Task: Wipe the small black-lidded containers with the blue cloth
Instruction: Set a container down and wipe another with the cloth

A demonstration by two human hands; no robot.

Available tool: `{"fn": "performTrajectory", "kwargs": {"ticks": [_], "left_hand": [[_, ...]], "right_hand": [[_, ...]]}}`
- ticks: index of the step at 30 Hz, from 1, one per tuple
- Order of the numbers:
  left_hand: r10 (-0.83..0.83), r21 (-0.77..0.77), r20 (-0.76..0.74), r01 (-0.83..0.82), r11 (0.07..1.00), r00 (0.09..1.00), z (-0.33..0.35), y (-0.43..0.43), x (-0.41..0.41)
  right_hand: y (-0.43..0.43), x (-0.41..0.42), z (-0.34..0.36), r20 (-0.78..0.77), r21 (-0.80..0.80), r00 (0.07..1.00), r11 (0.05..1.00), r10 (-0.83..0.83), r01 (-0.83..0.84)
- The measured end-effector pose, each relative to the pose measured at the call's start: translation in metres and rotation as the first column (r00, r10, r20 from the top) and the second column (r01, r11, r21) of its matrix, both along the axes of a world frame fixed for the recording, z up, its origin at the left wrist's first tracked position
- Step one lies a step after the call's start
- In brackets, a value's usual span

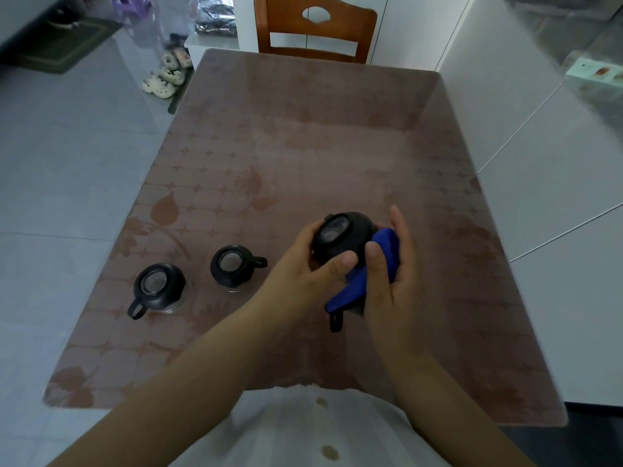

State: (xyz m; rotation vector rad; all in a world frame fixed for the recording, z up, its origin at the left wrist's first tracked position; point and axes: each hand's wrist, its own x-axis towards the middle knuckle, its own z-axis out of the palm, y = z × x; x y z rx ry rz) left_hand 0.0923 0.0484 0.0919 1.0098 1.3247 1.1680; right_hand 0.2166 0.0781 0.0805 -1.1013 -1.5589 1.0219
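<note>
My left hand point(305, 264) grips a small black-lidded container point(340, 235) from its left side and holds it above the table, lid tilted toward me. My right hand point(392, 267) presses the blue cloth point(377, 261) against the container's right and lower side. A black loop point(335, 321) hangs below the cloth. Two more black-lidded containers stand on the table to the left: one point(232, 264) with its loop pointing right, another point(158, 286) nearer the left edge with its loop pointing toward me.
The table point(303, 146) has a brown patterned top under a clear cover. A wooden chair point(315, 28) stands at its far end. White cabinets point(539, 146) line the right side. Slippers point(167, 75) lie on the floor at the far left.
</note>
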Motion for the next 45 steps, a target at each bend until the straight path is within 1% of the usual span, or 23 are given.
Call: {"fn": "performTrajectory", "kwargs": {"ticks": [2, 5, 9, 10, 11, 12, 14, 16, 18, 21, 23, 27, 28, 29, 31, 32, 34, 35, 36, 38, 40, 43, 45], "left_hand": [[0.022, -0.026, 0.006, -0.022, 0.999, 1.0, 0.0, -0.002, 0.006], [0.104, -0.049, 0.068, -0.1, 0.994, 0.992, -0.003, -0.002, 0.002], [0.099, -0.067, 0.054, -0.095, 0.993, 0.994, -0.005, -0.002, -0.01], [0.084, -0.062, 0.037, -0.082, 0.995, 0.996, -0.004, -0.003, -0.011], [0.063, -0.056, 0.018, -0.062, 0.997, 0.998, -0.004, -0.003, -0.013], [0.035, -0.048, 0.0, -0.035, 0.998, 0.999, -0.004, -0.003, -0.014], [-0.017, -0.022, -0.037, 0.016, 1.0, 0.999, -0.004, -0.002, -0.017], [-0.052, -0.005, -0.065, 0.052, 0.999, 0.997, -0.002, 0.0, -0.022], [-0.091, 0.003, -0.1, 0.092, 0.996, 0.991, -0.001, 0.001, -0.026], [-0.129, 0.003, -0.132, 0.131, 0.991, 0.983, 0.002, -0.001, -0.027], [-0.139, 0.003, -0.118, 0.14, 0.99, 0.983, 0.002, -0.002, -0.027], [-0.129, -0.011, -0.046, 0.129, 0.992, 0.991, -0.006, -0.004, -0.029], [-0.125, -0.011, -0.038, 0.125, 0.992, 0.991, -0.008, -0.004, -0.029], [-0.123, -0.008, -0.038, 0.123, 0.992, 0.992, -0.008, -0.004, -0.029], [-0.121, -0.012, -0.047, 0.12, 0.993, 0.992, -0.008, -0.004, -0.027], [-0.122, -0.013, -0.061, 0.121, 0.993, 0.991, -0.008, -0.004, -0.026], [-0.125, 0.015, -0.11, 0.128, 0.992, 0.986, -0.01, -0.004, -0.024], [-0.122, 0.036, -0.13, 0.128, 0.991, 0.984, -0.011, -0.004, -0.023], [-0.113, 0.055, -0.146, 0.122, 0.991, 0.983, -0.012, -0.004, -0.023], [-0.094, 0.08, -0.175, 0.109, 0.991, 0.98, -0.01, -0.004, -0.025], [-0.096, 0.094, -0.196, 0.116, 0.989, 0.976, -0.007, -0.004, -0.025], [-0.11, 0.088, -0.244, 0.135, 0.987, 0.963, -0.007, -0.005, -0.024], [-0.128, 0.063, -0.31, 0.155, 0.986, 0.942, -0.01, -0.005, -0.023]], "right_hand": [[-0.003, 0.0, 0.002, -0.007, 0.057, 0.999, 0.997, 0.054, -0.054], [-0.007, 0.004, 0.007, -0.045, 0.049, 0.99, 0.99, 0.132, -0.129], [0.003, 0.012, 0.015, -0.098, -0.036, 0.99, 0.994, 0.102, -0.106], [0.006, 0.014, 0.017, -0.101, -0.017, 0.989, 0.994, 0.109, -0.111], [0.009, 0.014, 0.019, -0.054, 0.034, 0.989, 0.99, 0.138, -0.136], [0.01, 0.013, 0.021, 0.031, 0.089, 0.982, 0.978, 0.184, -0.186], [0.009, 0.008, 0.023, 0.164, 0.133, 0.942, 0.94, 0.293, -0.315], [0.01, 0.006, 0.022, 0.161, 0.111, 0.921, 0.921, 0.355, -0.375], [0.013, 0.007, 0.022, 0.108, 0.072, 0.915, 0.914, 0.39, -0.398], [0.02, 0.012, 0.02, 0.03, -0.027, 0.924, 0.925, 0.381, -0.38], [0.024, 0.016, 0.018, 0.041, -0.05, 0.934, 0.934, 0.355, -0.353], [0.032, 0.021, 0.013, 0.226, -0.073, 0.928, 0.955, 0.295, -0.286], [0.032, 0.023, 0.013, 0.217, -0.069, 0.94, 0.964, 0.264, -0.256], [0.031, 0.024, 0.016, 0.163, -0.058, 0.958, 0.972, 0.235, -0.229], [0.025, 0.024, 0.025, 0.077, 0.023, 0.969, 0.971, 0.235, -0.237], [0.02, 0.02, 0.028, 0.119, 0.082, 0.952, 0.953, 0.282, -0.292], [0.011, 0.009, 0.027, 0.328, 0.16, 0.868, 0.883, 0.374, -0.441], [0.009, 0.005, 0.022, 0.394, 0.169, 0.833, 0.86, 0.389, -0.481], [0.008, 0.002, 0.018, 0.4, 0.149, 0.827, 0.863, 0.395, -0.483], [0.009, 0.001, 0.018, 0.287, 0.051, 0.859, 0.888, 0.424, -0.456], [0.008, 0.003, 0.02, 0.198, -0.001, 0.879, 0.897, 0.434, -0.443], [0.01, 0.006, 0.018, 0.122, -0.071, 0.903, 0.912, 0.411, -0.405], [0.015, 0.009, 0.014, 0.111, -0.123, 0.934, 0.937, 0.339, -0.326]]}}
